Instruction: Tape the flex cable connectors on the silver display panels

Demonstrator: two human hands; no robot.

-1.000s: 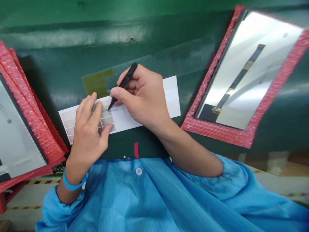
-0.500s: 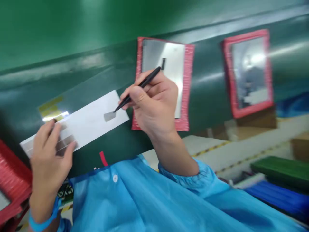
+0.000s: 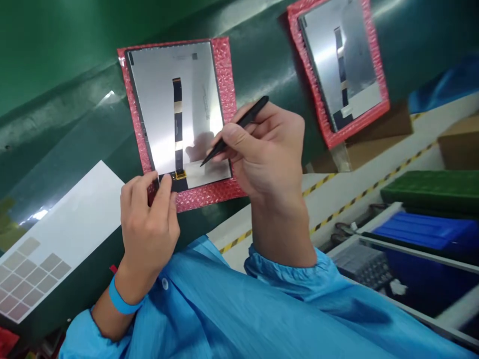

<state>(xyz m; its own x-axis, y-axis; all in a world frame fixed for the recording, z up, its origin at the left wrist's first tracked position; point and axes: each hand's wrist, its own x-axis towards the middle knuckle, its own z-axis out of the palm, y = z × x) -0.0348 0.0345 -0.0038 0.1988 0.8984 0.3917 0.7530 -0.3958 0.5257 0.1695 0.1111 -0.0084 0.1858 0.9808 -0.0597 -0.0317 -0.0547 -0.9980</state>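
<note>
My right hand [image 3: 269, 149] pinches slim black tweezers [image 3: 243, 122], their pointed tip over the pale strip along the lower edge of a display panel [image 3: 149, 99]. Whether anything sits at the tip is unclear. The panel lies silvery back up on pink bubble wrap [image 3: 224, 70], with a dark flex cable [image 3: 178, 119] down its middle. At the panel's lower left corner, my left hand [image 3: 149, 219] rests its fingertips, slightly apart, beside the cable's gold-coloured end. Left of that hand lies a white sheet [image 3: 90, 199] with several grey square stickers [image 3: 37, 274].
A second panel [image 3: 340, 65] in pink bubble wrap lies at the right on the dark green mat [image 3: 262, 65]. A clear film [image 3: 75, 134] lies beyond the white sheet. Cardboard [image 3: 381, 139] and blue bins [image 3: 422, 229] are lower, past the table edge.
Both hands have gone from the white sheet to the panel. The lone grey sticker by the tweezers' tip no longer shows on the sheet. The view has shifted right.
</note>
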